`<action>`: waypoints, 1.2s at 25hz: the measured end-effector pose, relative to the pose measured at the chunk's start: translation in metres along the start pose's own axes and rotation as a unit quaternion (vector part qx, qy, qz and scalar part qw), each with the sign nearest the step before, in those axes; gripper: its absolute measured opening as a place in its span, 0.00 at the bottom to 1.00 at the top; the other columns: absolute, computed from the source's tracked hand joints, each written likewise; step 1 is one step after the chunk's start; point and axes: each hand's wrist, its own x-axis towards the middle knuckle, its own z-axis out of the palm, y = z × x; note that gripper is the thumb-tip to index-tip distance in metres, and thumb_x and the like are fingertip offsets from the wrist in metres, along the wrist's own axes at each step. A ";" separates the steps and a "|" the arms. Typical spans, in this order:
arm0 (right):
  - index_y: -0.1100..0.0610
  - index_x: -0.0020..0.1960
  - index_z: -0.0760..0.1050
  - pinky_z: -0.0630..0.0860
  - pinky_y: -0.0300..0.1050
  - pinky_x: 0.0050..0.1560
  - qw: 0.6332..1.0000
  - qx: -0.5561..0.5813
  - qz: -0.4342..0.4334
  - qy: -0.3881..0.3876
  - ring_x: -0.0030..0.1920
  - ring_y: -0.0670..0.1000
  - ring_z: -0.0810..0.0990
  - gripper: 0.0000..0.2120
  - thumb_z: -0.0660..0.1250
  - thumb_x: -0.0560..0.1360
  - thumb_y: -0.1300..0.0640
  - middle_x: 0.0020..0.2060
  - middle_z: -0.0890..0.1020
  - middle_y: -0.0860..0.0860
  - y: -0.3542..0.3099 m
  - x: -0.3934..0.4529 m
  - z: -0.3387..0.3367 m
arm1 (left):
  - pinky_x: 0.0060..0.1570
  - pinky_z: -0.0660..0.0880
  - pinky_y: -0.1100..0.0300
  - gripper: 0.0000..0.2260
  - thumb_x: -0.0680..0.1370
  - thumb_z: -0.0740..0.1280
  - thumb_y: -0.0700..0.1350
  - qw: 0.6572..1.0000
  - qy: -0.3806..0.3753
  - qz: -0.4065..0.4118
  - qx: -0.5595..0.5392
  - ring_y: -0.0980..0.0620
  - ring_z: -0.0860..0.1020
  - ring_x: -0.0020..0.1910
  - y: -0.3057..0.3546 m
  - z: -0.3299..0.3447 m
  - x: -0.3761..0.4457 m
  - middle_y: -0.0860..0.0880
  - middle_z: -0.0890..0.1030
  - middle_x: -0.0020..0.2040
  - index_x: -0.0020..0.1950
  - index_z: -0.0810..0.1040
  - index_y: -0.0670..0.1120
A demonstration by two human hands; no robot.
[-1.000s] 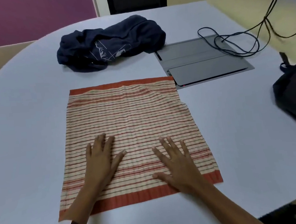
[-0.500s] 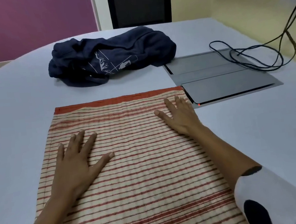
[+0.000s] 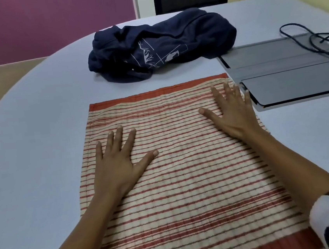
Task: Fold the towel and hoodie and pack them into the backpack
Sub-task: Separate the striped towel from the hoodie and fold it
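Observation:
A cream towel with red stripes (image 3: 186, 183) lies flat on the pale table in front of me, folded to a rough square. My left hand (image 3: 116, 161) rests flat on its left part, fingers spread. My right hand (image 3: 233, 113) presses flat near the towel's far right corner, fingers spread. A crumpled navy hoodie (image 3: 161, 43) with a white print sits beyond the towel. The backpack is out of view.
A grey folded tablet cover (image 3: 288, 74) lies just right of the towel's far corner, with black cables (image 3: 313, 37) looped over its far end. The round table (image 3: 29, 138) curves away at the left. A dark chair back stands behind the hoodie.
Both hands have slid away from me over the towel, the right one up to the far right corner. The view moved closer and left, and the backpack left the frame.

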 end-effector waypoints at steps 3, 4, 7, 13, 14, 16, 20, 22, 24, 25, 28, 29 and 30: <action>0.38 0.75 0.34 0.31 0.62 0.72 0.999 -0.013 -0.040 -0.028 0.76 0.53 0.33 0.44 0.33 0.63 0.21 0.76 0.35 0.49 -0.022 -0.070 0.005 | 0.74 0.39 0.43 0.42 0.68 0.39 0.77 1.000 -0.002 -0.015 0.012 0.51 0.41 0.77 -0.001 0.001 0.005 0.52 0.42 0.78 0.77 0.45 0.59; 0.37 0.74 0.33 0.31 0.63 0.72 0.997 -0.034 -0.047 -0.042 0.75 0.53 0.32 0.44 0.32 0.63 0.21 0.75 0.33 0.48 -0.022 -0.086 0.009 | 0.74 0.39 0.43 0.42 0.67 0.38 0.78 1.000 -0.002 -0.015 0.016 0.50 0.41 0.77 -0.001 0.001 0.007 0.51 0.42 0.79 0.77 0.45 0.59; 0.38 0.74 0.33 0.34 0.65 0.72 0.996 -0.070 -0.023 -0.057 0.75 0.52 0.31 0.44 0.33 0.63 0.21 0.76 0.34 0.48 -0.002 -0.098 0.013 | 0.74 0.39 0.43 0.43 0.67 0.38 0.78 1.000 -0.004 -0.010 0.017 0.50 0.41 0.77 -0.002 0.002 0.011 0.51 0.43 0.79 0.78 0.46 0.58; 0.42 0.77 0.40 0.30 0.64 0.71 0.999 -0.040 -0.011 -0.026 0.76 0.54 0.34 0.46 0.35 0.64 0.22 0.77 0.40 0.52 0.001 -0.103 0.009 | 0.71 0.35 0.38 0.44 0.67 0.35 0.76 0.999 -0.029 0.004 0.025 0.48 0.42 0.77 0.000 -0.003 0.005 0.49 0.44 0.79 0.78 0.45 0.55; 0.44 0.78 0.41 0.30 0.63 0.71 0.999 -0.025 -0.020 -0.011 0.76 0.54 0.34 0.45 0.36 0.65 0.23 0.78 0.41 0.52 0.002 -0.114 0.006 | 0.70 0.33 0.37 0.43 0.68 0.35 0.75 0.999 -0.026 0.014 0.014 0.48 0.41 0.77 0.000 -0.006 -0.002 0.49 0.43 0.79 0.78 0.44 0.53; 0.44 0.78 0.48 0.33 0.60 0.73 0.998 0.018 -0.063 0.004 0.77 0.53 0.37 0.44 0.42 0.67 0.24 0.78 0.43 0.51 0.007 -0.142 0.003 | 0.70 0.32 0.39 0.40 0.70 0.38 0.73 0.997 -0.021 0.056 -0.046 0.49 0.40 0.77 -0.002 -0.011 -0.030 0.51 0.43 0.78 0.78 0.45 0.54; 0.40 0.50 0.76 0.51 0.57 0.75 0.975 0.199 -0.065 -0.076 0.76 0.47 0.52 0.26 0.65 0.57 0.27 0.74 0.61 0.41 0.036 -0.194 -0.020 | 0.73 0.49 0.39 0.31 0.72 0.53 0.72 0.972 -0.052 0.182 -0.142 0.51 0.49 0.77 -0.021 -0.025 -0.124 0.52 0.54 0.78 0.71 0.63 0.59; 0.41 0.46 0.77 0.54 0.56 0.75 0.974 0.184 -0.090 -0.097 0.76 0.44 0.53 0.28 0.69 0.52 0.26 0.71 0.62 0.35 0.058 -0.211 -0.030 | 0.71 0.57 0.37 0.27 0.68 0.60 0.74 0.963 -0.094 0.202 -0.150 0.48 0.56 0.76 -0.036 -0.027 -0.165 0.52 0.60 0.75 0.62 0.67 0.62; 0.37 0.52 0.75 0.55 0.52 0.74 0.971 0.170 -0.112 -0.124 0.76 0.43 0.53 0.32 0.70 0.52 0.26 0.72 0.60 0.34 0.070 -0.223 -0.038 | 0.67 0.64 0.42 0.25 0.64 0.65 0.74 0.960 -0.127 0.193 -0.156 0.47 0.62 0.73 -0.049 -0.032 -0.185 0.52 0.64 0.72 0.56 0.68 0.64; 0.36 0.54 0.74 0.54 0.49 0.73 0.970 0.159 -0.117 -0.142 0.76 0.43 0.52 0.33 0.70 0.52 0.26 0.73 0.59 0.34 0.072 -0.226 -0.041 | 0.64 0.68 0.47 0.22 0.65 0.66 0.72 0.959 -0.126 0.196 -0.163 0.48 0.65 0.70 -0.053 -0.038 -0.188 0.51 0.66 0.70 0.54 0.70 0.64; 0.34 0.55 0.75 0.59 0.48 0.71 0.971 0.139 -0.120 -0.155 0.75 0.46 0.57 0.27 0.68 0.58 0.28 0.74 0.61 0.38 0.072 -0.238 -0.049 | 0.51 0.74 0.58 0.10 0.72 0.63 0.58 0.955 -0.078 0.263 -0.117 0.50 0.75 0.57 -0.054 -0.058 -0.190 0.50 0.74 0.61 0.49 0.75 0.56; 0.35 0.55 0.75 0.64 0.49 0.68 0.977 0.126 -0.116 -0.129 0.74 0.47 0.61 0.23 0.68 0.61 0.32 0.73 0.64 0.40 0.072 -0.244 -0.052 | 0.46 0.76 0.58 0.09 0.72 0.60 0.52 0.952 -0.060 0.288 -0.083 0.48 0.78 0.52 -0.051 -0.063 -0.191 0.49 0.76 0.57 0.49 0.75 0.53; 0.38 0.55 0.76 0.71 0.49 0.63 0.984 0.110 -0.108 -0.091 0.71 0.48 0.67 0.20 0.68 0.64 0.38 0.71 0.68 0.41 0.074 -0.249 -0.051 | 0.44 0.77 0.56 0.09 0.72 0.58 0.48 0.950 -0.046 0.304 -0.056 0.46 0.79 0.48 -0.050 -0.065 -0.191 0.48 0.78 0.54 0.50 0.74 0.52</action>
